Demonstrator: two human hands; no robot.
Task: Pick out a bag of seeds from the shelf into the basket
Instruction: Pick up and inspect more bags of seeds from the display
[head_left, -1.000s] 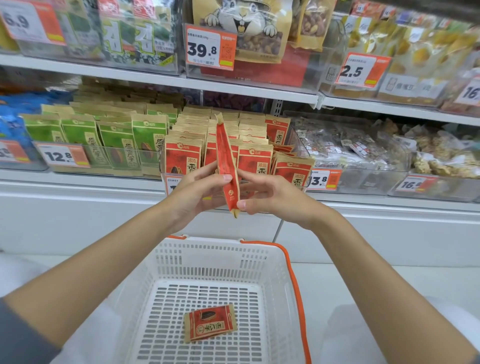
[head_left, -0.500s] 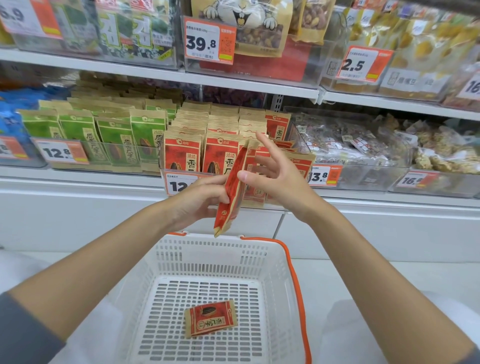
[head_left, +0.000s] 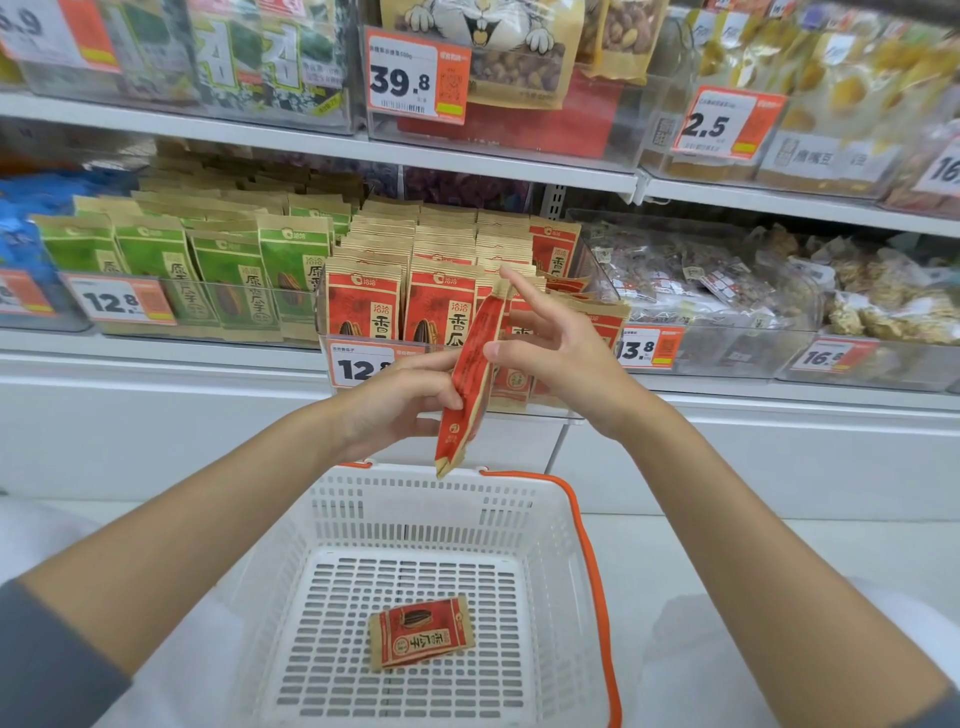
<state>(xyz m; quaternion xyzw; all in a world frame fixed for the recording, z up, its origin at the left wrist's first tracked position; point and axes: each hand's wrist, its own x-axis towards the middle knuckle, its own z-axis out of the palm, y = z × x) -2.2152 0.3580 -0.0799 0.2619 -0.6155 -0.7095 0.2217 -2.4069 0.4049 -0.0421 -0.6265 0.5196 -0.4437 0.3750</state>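
shelf (head_left: 156, 358) | red seed bags (head_left: 363, 306) beside green seed bags (head_left: 228, 280) | basket (head_left: 550, 545) | red bag (head_left: 421, 631) flat inside

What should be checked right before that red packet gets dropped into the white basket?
1. Left hand pinches the red seed bag: ok.
2. Right hand clear of the bag: not ok, its thumb touches it.
3. Bag above the middle of the basket: not ok, its lower end hangs at the far rim.
4. Room in the basket: ok, one other packet lies flat on its floor.
5. Orange handle out of the way: ok, it lies along the right side.
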